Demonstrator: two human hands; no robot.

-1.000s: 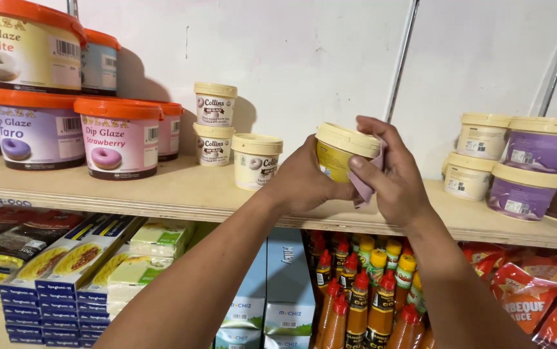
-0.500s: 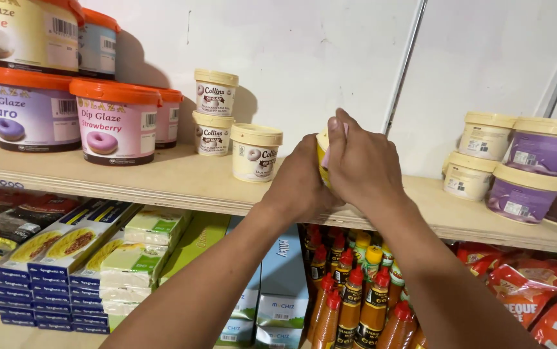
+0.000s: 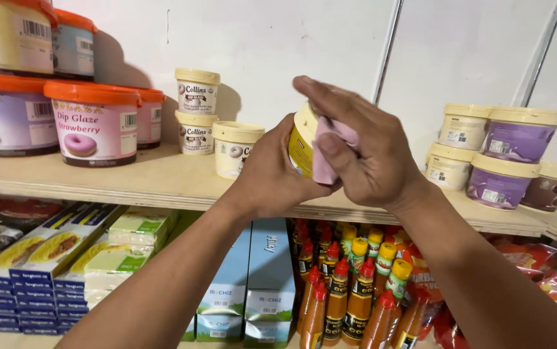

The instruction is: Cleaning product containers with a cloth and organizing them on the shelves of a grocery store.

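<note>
Left hand (image 3: pixel 272 174) wraps the small yellow tub (image 3: pixel 301 139) from below and behind, fingers curled round its wall — the tub tipped on its side, cream lid facing away to the left, held in the air just in front of the wooden shelf (image 3: pixel 130 181). Right hand (image 3: pixel 369 155) lies over the tub's near side, pinching a pink cloth (image 3: pixel 323 152) flat against it with thumb and fingers. Judged: a rigid plastic tub, light for its size, smooth-walled and likely slick under a cloth, so the sure hold is round the wall with the palm under the base, not on the lid — that may pop. Beyond the left hand stand cream tubs (image 3: pixel 195 97); past the right, purple tubs (image 3: pixel 517 139).
</note>
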